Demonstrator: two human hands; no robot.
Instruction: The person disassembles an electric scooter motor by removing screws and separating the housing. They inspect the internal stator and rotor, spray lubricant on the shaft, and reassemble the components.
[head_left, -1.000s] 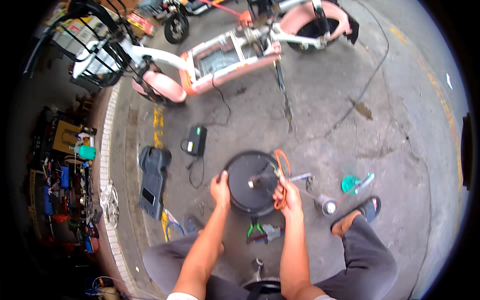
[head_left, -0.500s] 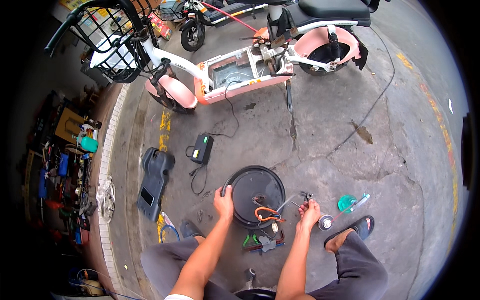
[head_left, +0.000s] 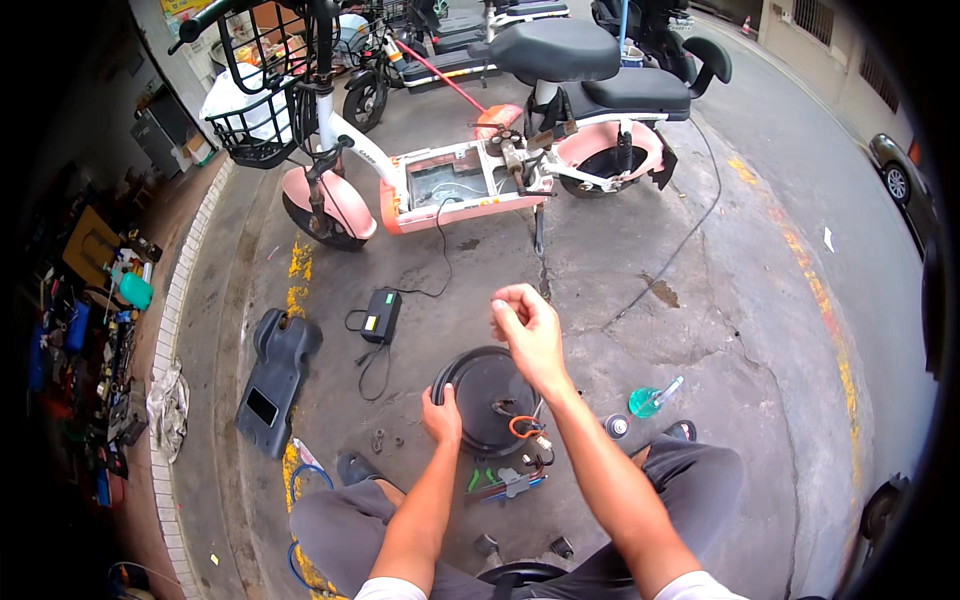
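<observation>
On blk wheel [head_left: 478,400], L hand [head_left: 441,416] grips left side; R hand [head_left: 527,328] curled, can't tell contents; charger [head_left: 384,309] w/ yellow label [head_left: 372,323].

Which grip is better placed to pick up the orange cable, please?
Probably the right grip: it is raised, clear of the black wheel, though I cannot tell whether it holds something small. The orange cable is at the wheel's lower right; the left grip holds the wheel's left side.

White sleeves [head_left: 395,589] show — grey trousers [head_left: 690,490], dark sandals [head_left: 353,468].
</observation>
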